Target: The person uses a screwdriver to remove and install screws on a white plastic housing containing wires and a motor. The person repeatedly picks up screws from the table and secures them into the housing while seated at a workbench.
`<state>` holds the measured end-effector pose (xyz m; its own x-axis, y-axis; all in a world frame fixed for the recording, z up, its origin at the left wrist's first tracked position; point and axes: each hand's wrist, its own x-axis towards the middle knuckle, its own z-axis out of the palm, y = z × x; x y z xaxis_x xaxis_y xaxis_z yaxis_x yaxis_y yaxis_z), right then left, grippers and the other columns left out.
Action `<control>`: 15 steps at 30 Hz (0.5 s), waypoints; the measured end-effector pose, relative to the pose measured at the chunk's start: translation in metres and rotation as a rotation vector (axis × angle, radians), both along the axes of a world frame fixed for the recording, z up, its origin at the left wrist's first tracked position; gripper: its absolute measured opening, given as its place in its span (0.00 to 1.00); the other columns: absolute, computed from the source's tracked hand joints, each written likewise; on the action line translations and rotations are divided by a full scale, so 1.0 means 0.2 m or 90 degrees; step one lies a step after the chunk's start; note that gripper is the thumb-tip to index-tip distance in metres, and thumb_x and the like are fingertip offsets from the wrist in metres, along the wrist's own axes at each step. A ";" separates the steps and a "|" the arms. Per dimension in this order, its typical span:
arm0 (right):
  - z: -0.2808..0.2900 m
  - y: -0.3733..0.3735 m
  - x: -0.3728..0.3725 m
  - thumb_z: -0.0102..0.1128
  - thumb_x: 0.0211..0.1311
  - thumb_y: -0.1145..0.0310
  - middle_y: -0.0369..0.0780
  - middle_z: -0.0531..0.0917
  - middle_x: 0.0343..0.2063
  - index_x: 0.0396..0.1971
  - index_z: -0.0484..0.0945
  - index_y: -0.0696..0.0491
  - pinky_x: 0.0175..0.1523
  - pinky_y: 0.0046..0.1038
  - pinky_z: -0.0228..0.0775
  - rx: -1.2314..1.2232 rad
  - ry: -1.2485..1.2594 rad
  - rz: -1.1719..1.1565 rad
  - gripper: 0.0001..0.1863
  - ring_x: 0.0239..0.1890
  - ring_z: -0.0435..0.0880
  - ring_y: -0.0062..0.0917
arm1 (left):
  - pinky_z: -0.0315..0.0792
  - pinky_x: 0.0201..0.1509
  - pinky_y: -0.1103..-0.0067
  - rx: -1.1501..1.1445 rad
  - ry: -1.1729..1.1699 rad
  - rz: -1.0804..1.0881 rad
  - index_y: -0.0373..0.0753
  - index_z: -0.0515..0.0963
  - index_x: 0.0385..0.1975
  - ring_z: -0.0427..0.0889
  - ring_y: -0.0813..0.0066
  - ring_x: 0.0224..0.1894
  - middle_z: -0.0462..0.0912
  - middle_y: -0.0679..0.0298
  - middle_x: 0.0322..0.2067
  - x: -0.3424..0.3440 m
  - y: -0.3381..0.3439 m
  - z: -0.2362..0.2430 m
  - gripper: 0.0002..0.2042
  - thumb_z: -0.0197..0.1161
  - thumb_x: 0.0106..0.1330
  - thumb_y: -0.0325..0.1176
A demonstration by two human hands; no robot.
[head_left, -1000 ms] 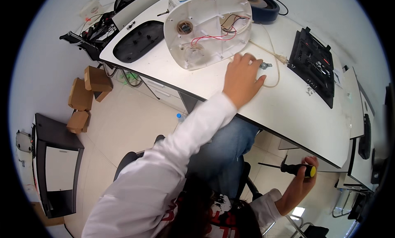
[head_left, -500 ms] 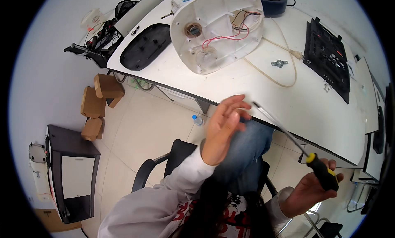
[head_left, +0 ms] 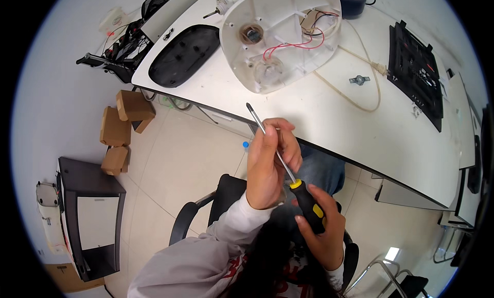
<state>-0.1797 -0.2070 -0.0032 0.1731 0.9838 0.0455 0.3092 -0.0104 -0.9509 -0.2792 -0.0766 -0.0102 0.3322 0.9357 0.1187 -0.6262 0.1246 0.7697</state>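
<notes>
A screwdriver (head_left: 307, 208) with a black and yellow handle slants up and to the left, its steel tip near the table's front edge. My right hand (head_left: 328, 237) wraps its fingers and thumb round the handle. Higher up, my left hand (head_left: 268, 167) is closed about the metal shaft, which runs between thumb and curled fingers. Beyond the tip, on the table, lies a white plastic housing (head_left: 244, 61) with its ribbed inside facing up. Red and dark wires cross it, and a round clear part sits near its front end.
On the white table (head_left: 360, 128) are a black oval cover (head_left: 180, 58), a small metal bracket (head_left: 359, 80), a pale cord with a plug (head_left: 380, 68) and a black tool case (head_left: 416, 74). Cardboard boxes (head_left: 116, 125) and a chair armrest (head_left: 182, 221) are at the left.
My right hand has brought the screwdriver left, in front of me. My left hand, which was apart from it with fingers spread, is now closed round the shaft.
</notes>
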 end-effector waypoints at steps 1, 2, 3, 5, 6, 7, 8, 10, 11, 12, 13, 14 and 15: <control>-0.01 0.00 -0.01 0.64 0.50 0.74 0.47 0.78 0.42 0.50 0.69 0.59 0.47 0.27 0.71 0.025 -0.020 -0.035 0.25 0.42 0.80 0.38 | 0.62 0.27 0.85 0.037 0.110 0.067 0.35 0.67 0.41 0.65 0.80 0.22 0.65 0.68 0.20 0.01 0.02 0.00 0.18 0.38 0.72 0.45; -0.03 -0.01 -0.01 0.65 0.49 0.74 0.47 0.79 0.42 0.49 0.70 0.59 0.46 0.27 0.72 0.050 -0.041 -0.071 0.25 0.41 0.81 0.38 | 0.64 0.33 0.82 0.098 0.185 0.103 0.33 0.67 0.45 0.70 0.75 0.29 0.71 0.64 0.26 -0.02 0.05 -0.05 0.20 0.40 0.71 0.46; -0.04 -0.01 -0.02 0.65 0.48 0.75 0.46 0.79 0.41 0.48 0.70 0.59 0.44 0.27 0.73 0.077 -0.059 -0.106 0.24 0.39 0.81 0.37 | 0.64 0.34 0.84 0.081 0.274 0.233 0.33 0.67 0.45 0.71 0.76 0.32 0.72 0.64 0.29 -0.02 0.06 -0.04 0.18 0.41 0.71 0.43; -0.01 0.02 0.00 0.67 0.44 0.78 0.45 0.79 0.38 0.44 0.74 0.57 0.40 0.27 0.73 0.138 -0.178 -0.166 0.23 0.36 0.82 0.35 | 0.65 0.38 0.83 0.200 0.271 0.447 0.34 0.67 0.46 0.71 0.76 0.38 0.71 0.63 0.35 -0.06 0.17 -0.12 0.12 0.48 0.68 0.33; 0.00 0.04 0.00 0.66 0.43 0.79 0.44 0.79 0.39 0.44 0.75 0.57 0.40 0.26 0.73 0.151 -0.195 -0.174 0.22 0.35 0.81 0.34 | 0.67 0.44 0.80 0.260 0.304 0.524 0.34 0.63 0.52 0.70 0.73 0.46 0.70 0.60 0.42 -0.10 0.24 -0.15 0.17 0.54 0.64 0.29; 0.00 0.05 0.01 0.66 0.42 0.81 0.44 0.79 0.39 0.43 0.76 0.56 0.39 0.26 0.74 0.163 -0.218 -0.185 0.22 0.35 0.81 0.33 | 0.64 0.49 0.77 0.283 0.319 0.527 0.34 0.61 0.54 0.68 0.71 0.50 0.68 0.59 0.46 -0.11 0.30 -0.15 0.21 0.56 0.62 0.28; -0.01 0.06 0.00 0.66 0.42 0.81 0.43 0.78 0.40 0.44 0.77 0.56 0.39 0.25 0.74 0.169 -0.230 -0.203 0.23 0.35 0.81 0.33 | 0.61 0.54 0.74 0.307 0.333 0.529 0.34 0.58 0.57 0.66 0.69 0.54 0.65 0.57 0.50 -0.11 0.37 -0.14 0.25 0.58 0.60 0.28; -0.02 0.08 -0.01 0.66 0.42 0.83 0.43 0.77 0.41 0.44 0.77 0.56 0.38 0.24 0.74 0.185 -0.255 -0.226 0.23 0.36 0.81 0.32 | 0.57 0.61 0.70 0.313 0.309 0.462 0.35 0.53 0.60 0.61 0.66 0.60 0.60 0.54 0.56 -0.11 0.48 -0.12 0.33 0.62 0.56 0.27; -0.02 0.08 -0.01 0.66 0.41 0.83 0.43 0.77 0.41 0.44 0.77 0.56 0.37 0.24 0.74 0.186 -0.256 -0.227 0.24 0.36 0.80 0.31 | 0.56 0.62 0.69 0.297 0.270 0.384 0.35 0.51 0.62 0.59 0.64 0.62 0.58 0.53 0.59 -0.10 0.52 -0.11 0.37 0.64 0.54 0.27; -0.02 0.09 -0.01 0.66 0.41 0.83 0.43 0.77 0.42 0.44 0.77 0.56 0.37 0.23 0.74 0.188 -0.256 -0.230 0.24 0.35 0.80 0.31 | 0.56 0.62 0.71 0.272 0.214 0.319 0.34 0.51 0.62 0.61 0.66 0.60 0.59 0.54 0.58 -0.09 0.56 -0.11 0.38 0.66 0.52 0.28; -0.02 0.10 -0.01 0.66 0.41 0.83 0.43 0.77 0.42 0.45 0.77 0.56 0.37 0.23 0.75 0.190 -0.257 -0.232 0.25 0.35 0.80 0.30 | 0.57 0.61 0.72 0.283 0.219 0.290 0.34 0.52 0.61 0.62 0.67 0.59 0.60 0.55 0.57 -0.09 0.58 -0.10 0.38 0.67 0.52 0.28; -0.01 0.11 -0.01 0.66 0.40 0.83 0.43 0.77 0.42 0.45 0.77 0.56 0.36 0.23 0.75 0.199 -0.262 -0.235 0.25 0.35 0.80 0.30 | 0.57 0.61 0.73 0.293 0.224 0.261 0.33 0.52 0.61 0.63 0.67 0.59 0.61 0.55 0.57 -0.09 0.59 -0.09 0.38 0.67 0.52 0.28; -0.01 0.12 -0.01 0.66 0.40 0.84 0.43 0.77 0.42 0.45 0.77 0.56 0.36 0.23 0.75 0.204 -0.269 -0.238 0.25 0.35 0.80 0.30 | 0.58 0.61 0.74 0.300 0.229 0.231 0.33 0.53 0.61 0.64 0.68 0.58 0.62 0.56 0.56 -0.08 0.60 -0.08 0.38 0.68 0.51 0.28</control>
<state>-0.1814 -0.1823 -0.0060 0.4042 0.7868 0.4665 0.6875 0.0750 -0.7223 -0.2959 0.0437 -0.0269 0.1028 0.8707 0.4810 -0.2607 -0.4430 0.8577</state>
